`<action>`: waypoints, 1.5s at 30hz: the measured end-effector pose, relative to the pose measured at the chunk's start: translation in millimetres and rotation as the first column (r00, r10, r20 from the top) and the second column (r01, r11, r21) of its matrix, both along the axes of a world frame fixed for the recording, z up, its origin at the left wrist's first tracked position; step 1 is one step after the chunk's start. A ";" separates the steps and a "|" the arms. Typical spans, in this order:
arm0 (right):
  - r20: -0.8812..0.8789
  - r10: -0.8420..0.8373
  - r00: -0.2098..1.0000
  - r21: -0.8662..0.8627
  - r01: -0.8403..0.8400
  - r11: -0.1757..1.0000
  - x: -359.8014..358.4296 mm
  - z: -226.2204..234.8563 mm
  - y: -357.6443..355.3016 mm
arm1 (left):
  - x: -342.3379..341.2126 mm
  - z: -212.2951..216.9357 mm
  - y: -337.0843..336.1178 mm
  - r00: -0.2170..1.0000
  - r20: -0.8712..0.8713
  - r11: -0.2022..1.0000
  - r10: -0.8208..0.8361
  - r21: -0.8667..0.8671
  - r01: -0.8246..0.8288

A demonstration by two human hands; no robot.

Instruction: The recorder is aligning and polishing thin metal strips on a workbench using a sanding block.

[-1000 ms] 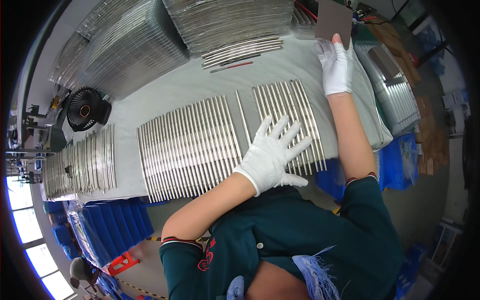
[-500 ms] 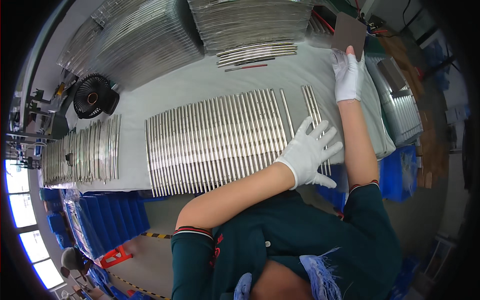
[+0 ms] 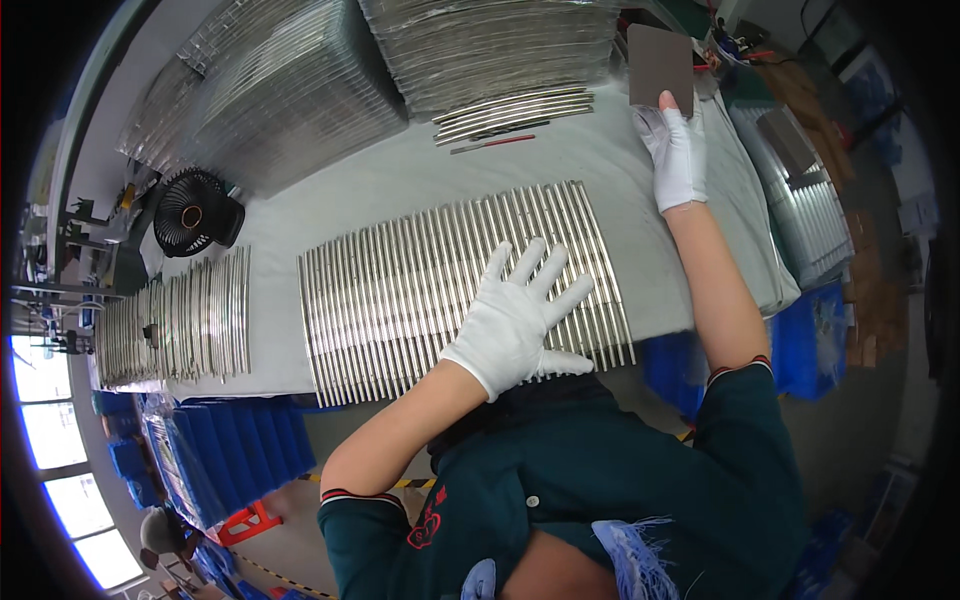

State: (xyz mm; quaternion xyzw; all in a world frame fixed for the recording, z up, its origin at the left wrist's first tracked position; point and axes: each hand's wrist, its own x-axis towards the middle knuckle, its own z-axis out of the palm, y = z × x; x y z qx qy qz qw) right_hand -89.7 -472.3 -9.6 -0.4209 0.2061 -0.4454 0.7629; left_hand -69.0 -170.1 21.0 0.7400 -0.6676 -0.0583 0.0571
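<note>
White cotton glove on your left hand (image 3: 520, 318), fingers spread wide, lay flat on the row of shiny curved metal strips (image 3: 440, 285) covering the grey table (image 3: 390, 190). Your gloved right hand (image 3: 677, 155) pinched a brown rectangular card (image 3: 660, 68) at the far edge. Blue plastic crates (image 3: 225, 455) sat below.

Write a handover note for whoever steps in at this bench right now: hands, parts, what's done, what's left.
Left hand: gloved, fingers spread, pressing flat on the near row of metal rods, toward its right end.
Right hand: gloved, reaching to the far right of the table, fingertips on a brown pad; whether it grips it cannot be told.
Done: the rods lie side by side in one even row.
Left: a smaller row of rods at the left, a short bundle and stacked trays at the back, all untouched. A black fan stands far left.
</note>
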 end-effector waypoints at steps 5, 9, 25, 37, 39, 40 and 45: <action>-0.072 -0.035 0.997 -0.123 0.026 0.992 8.4 9.1 25.5 | -10.1 -4.3 -31.9 0.998 -0.021 0.997 -0.058 -0.054 0.057; -0.093 -0.064 0.994 -0.213 0.043 0.976 11.4 2.0 24.1 | -27.5 -10.9 -69.6 0.993 -0.069 0.989 -0.101 -0.112 0.093; -0.043 -0.001 0.999 -0.105 -0.003 0.994 7.4 9.4 24.6 | -0.4 4.1 -7.6 0.999 0.014 0.999 -0.042 0.019 0.041; -0.151 0.031 0.988 -0.192 -0.061 0.979 15.1 -1.8 33.2 | -14.9 8.0 -27.0 0.993 -0.115 0.978 -0.040 -0.209 0.015; -0.163 0.016 0.987 -0.198 -0.048 0.979 12.2 -2.2 29.4 | 5.6 7.1 4.4 0.995 -0.019 0.980 0.098 -0.173 -0.100; -0.158 0.008 0.987 -0.190 -0.038 0.981 14.0 -4.0 30.3 | 16.2 8.4 21.1 0.985 0.036 0.979 0.171 -0.123 -0.165; -0.125 -0.038 0.992 -0.203 0.012 0.979 16.4 -2.2 33.3 | 27.2 -7.7 54.4 0.956 0.099 0.961 0.278 -0.030 -0.276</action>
